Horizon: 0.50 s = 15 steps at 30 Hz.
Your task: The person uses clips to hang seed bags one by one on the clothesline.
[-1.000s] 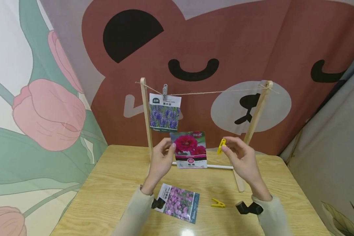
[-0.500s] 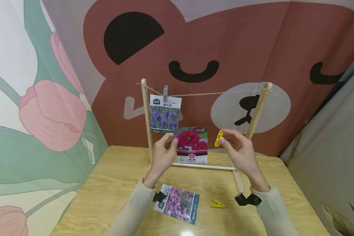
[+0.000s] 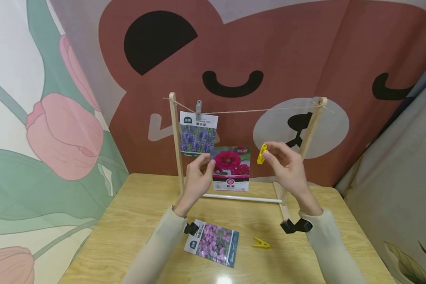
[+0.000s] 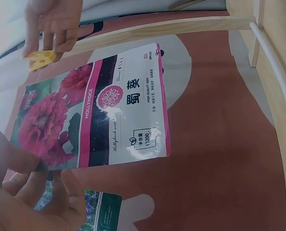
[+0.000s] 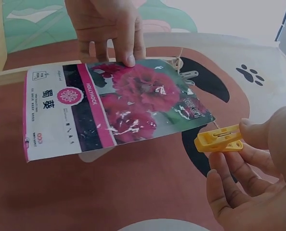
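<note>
My left hand point(image 3: 198, 177) pinches the left edge of a hollyhock seed packet point(image 3: 231, 169) between thumb and fingers. The packet is upright, its red flower picture facing me, below the string point(image 3: 248, 112). Just right of it, my right hand point(image 3: 287, 167) pinches a yellow clothespin point(image 3: 262, 154) by its handle end. In the right wrist view the yellow clothespin point(image 5: 220, 138) points toward the packet's top corner, its tip apart from the paper. A purple-flower seed packet point(image 3: 198, 136) hangs from the string by a grey clothespin point(image 3: 198, 109), partly overlapped by the held packet.
The string runs between two wooden posts point(image 3: 176, 146) joined low down by a white rod point(image 3: 241, 198). A pink-flower seed packet point(image 3: 214, 242) and another yellow clothespin point(image 3: 261, 243) lie on the wooden table point(image 3: 127, 221). Behind hangs a cloth point(image 3: 234, 51) printed with a bear.
Both hands have risen toward the string, with the hollyhock seed packet and the yellow clothespin in them. The packet has also shifted slightly right and the clothespin slightly left.
</note>
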### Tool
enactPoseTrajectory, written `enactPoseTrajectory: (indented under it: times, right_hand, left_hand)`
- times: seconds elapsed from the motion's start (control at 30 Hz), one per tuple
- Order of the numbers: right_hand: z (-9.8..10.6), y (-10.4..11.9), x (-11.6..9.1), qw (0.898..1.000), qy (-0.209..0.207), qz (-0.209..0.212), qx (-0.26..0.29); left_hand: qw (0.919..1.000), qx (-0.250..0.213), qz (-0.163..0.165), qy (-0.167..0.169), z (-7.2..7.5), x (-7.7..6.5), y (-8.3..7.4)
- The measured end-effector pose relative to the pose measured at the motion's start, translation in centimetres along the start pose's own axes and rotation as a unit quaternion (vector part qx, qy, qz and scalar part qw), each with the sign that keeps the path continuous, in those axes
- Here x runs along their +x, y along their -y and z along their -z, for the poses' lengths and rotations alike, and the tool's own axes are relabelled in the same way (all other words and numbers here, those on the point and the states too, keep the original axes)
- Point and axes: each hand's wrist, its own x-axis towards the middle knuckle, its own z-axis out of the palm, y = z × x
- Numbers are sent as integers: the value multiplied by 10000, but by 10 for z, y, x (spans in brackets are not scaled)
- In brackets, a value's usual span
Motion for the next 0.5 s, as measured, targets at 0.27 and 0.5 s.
enactPoseTrajectory:
  times: [0.27, 0.5]
  right_hand:
    - [7, 4, 17, 9999, 52, -128, -33]
    - [12, 14, 32, 9995, 59, -125, -267]
  left_hand:
    - [9999, 50, 25, 85, -3, 10, -1]
    - [9998, 108, -129, 82, -1, 20, -6]
